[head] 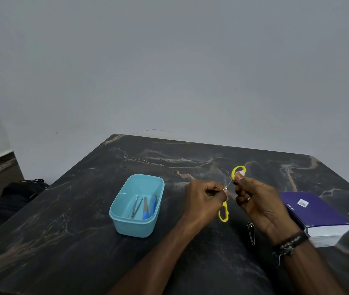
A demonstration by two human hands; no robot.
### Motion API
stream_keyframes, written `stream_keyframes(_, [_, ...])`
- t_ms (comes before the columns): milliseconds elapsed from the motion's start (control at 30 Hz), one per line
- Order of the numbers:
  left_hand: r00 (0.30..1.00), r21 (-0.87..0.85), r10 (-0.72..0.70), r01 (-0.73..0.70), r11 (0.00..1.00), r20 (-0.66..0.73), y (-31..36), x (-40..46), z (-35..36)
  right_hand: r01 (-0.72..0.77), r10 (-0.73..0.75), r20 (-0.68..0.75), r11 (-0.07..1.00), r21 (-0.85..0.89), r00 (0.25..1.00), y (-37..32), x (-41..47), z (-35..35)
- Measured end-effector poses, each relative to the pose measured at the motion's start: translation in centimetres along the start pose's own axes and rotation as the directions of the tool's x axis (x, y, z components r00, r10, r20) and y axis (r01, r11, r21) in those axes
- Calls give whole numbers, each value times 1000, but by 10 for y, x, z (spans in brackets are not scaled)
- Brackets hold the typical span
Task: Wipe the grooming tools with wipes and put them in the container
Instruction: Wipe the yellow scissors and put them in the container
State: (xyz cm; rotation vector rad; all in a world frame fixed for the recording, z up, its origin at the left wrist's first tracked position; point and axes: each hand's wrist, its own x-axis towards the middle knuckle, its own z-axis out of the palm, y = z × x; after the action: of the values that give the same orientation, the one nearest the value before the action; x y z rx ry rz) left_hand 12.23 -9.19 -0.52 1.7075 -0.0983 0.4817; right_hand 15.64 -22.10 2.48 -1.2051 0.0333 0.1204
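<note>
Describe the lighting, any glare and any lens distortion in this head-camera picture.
Head view: dim, even, cool light and only soft shadows under the blue container; faint sheen, no hard glare, on the dark marble table; wide-angle bending skews the table's edges; the yellow scissors and small white wipe look slightly soft.

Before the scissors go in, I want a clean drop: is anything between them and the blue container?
Nothing visible. The yellow scissors, held by the left hand and right hand, hang just right of the container; only bare table lies between. The open tub already holds tweezers and two blue-handled tools.
</note>
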Motion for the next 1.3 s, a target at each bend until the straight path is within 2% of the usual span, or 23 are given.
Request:
stream_keyframes(100, [1000,-9,-14,14,1000,14,2,-1,2,36,-34,-56,998,41,998,-2,4,-4])
stream_keyframes(333, [999,-29,-47,47,998,2,1,0,-2,-36,43,80,996,-84,996,5,-2,3])
stream_keyframes(567, [999,-18,-20,20,1000,34,4,-2,1,27,-26,-17,997,74,1000,1,-1,0])
stream_keyframes(700, [995,108,92,-95,990,32,0,-2,-1,17,-14,-47,998,66,999,2,1,1])
stream_keyframes(867, [994,157,113,-113,981,13,2,-4,2,65,-50,-144,993,99,988,-1,5,-4])
stream_keyframes(1000, [987,220,161,-160,962,15,2,-6,-2,-31,33,-55,999,45,998,2,2,-1])
stream_keyframes(1067, [986,228,168,-168,959,18,2,-5,-3,-50,51,-44,998,35,998,1,2,0])
stream_keyframes(1233, [984,236,178,-179,955,25,4,-6,1,35,-20,-179,996,77,984,1,8,-6])
stream_keyframes(1300, [989,197,151,-148,969,-2,5,-5,0,44,-33,-188,998,54,982,1,8,-6])
